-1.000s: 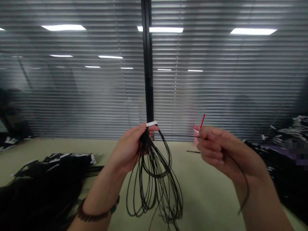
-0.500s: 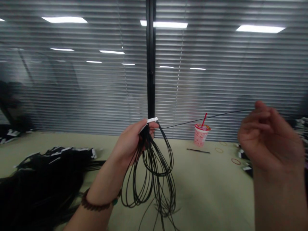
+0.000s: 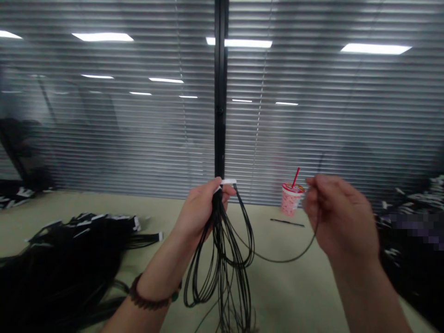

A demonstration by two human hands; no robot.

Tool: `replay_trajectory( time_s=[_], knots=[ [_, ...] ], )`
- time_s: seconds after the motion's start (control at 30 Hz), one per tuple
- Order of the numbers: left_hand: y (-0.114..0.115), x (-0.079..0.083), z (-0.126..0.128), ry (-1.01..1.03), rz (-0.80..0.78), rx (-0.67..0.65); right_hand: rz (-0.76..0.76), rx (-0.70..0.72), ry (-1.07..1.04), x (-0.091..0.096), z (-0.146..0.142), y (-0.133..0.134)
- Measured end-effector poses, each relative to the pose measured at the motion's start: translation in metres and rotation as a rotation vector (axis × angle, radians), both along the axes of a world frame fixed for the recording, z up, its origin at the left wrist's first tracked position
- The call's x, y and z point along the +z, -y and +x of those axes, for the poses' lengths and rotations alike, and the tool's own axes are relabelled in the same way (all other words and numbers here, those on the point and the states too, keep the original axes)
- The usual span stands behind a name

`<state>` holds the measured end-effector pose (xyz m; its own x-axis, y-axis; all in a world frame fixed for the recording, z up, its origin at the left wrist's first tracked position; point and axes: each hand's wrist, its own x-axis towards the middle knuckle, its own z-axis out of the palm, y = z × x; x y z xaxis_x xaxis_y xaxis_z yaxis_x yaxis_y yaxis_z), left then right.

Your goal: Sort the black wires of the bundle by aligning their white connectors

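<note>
My left hand [image 3: 201, 206] is closed around the top of a looped bundle of thin black wires [image 3: 222, 259], held above the table. A white connector [image 3: 229, 181] sticks out past its thumb, and the loops and loose ends hang below. On the right, my right hand [image 3: 338, 212] pinches a single black wire [image 3: 282, 261] between thumb and fingertips. That wire sags in a curve back to the bundle, and its short free end points up above the fingers. A brown beaded bracelet [image 3: 149, 303] circles my left wrist.
A pink cup [image 3: 290, 201] with a red straw stands near the blinds, a thin black tool [image 3: 287, 223] lying before it. At left is a big pile of black wires [image 3: 65, 268] with white connectors; another dark pile [image 3: 409, 240] lies at right.
My right hand has come left and down, closer to the bundle. The wire it pinches was stretched straight and now hangs slack. My left hand still grips the bundle.
</note>
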<state>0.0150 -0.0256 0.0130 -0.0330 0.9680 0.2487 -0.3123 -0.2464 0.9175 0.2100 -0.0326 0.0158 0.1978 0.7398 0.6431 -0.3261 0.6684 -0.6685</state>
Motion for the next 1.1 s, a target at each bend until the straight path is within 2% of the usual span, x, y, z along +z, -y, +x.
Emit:
replay_trajectory(
  time_s=[0.1, 0.17, 0.23, 0.37, 0.63, 1.1],
  knots=[
    [0.000, -0.003, 0.001, -0.028, 0.002, -0.018, 0.034, 0.015, 0.366, -0.014, -0.030, 0.010],
    [0.001, -0.005, 0.002, -0.039, 0.001, -0.033, 0.093, -0.093, 0.575, -0.021, -0.045, 0.014],
    [0.002, -0.006, 0.002, -0.048, -0.004, -0.062, 0.162, -0.203, 0.674, -0.025, -0.053, 0.015],
    [0.003, -0.006, 0.003, -0.069, -0.002, -0.066, 0.233, -0.289, 0.693, -0.029, -0.055, 0.013],
    [0.005, -0.005, 0.007, -0.188, 0.030, 0.100, 0.203, -0.251, 0.721, -0.030, -0.056, 0.012],
    [0.009, -0.002, 0.006, -0.272, 0.042, 0.164, 0.204, -0.240, 0.757, -0.030, -0.057, 0.013]
  ],
)
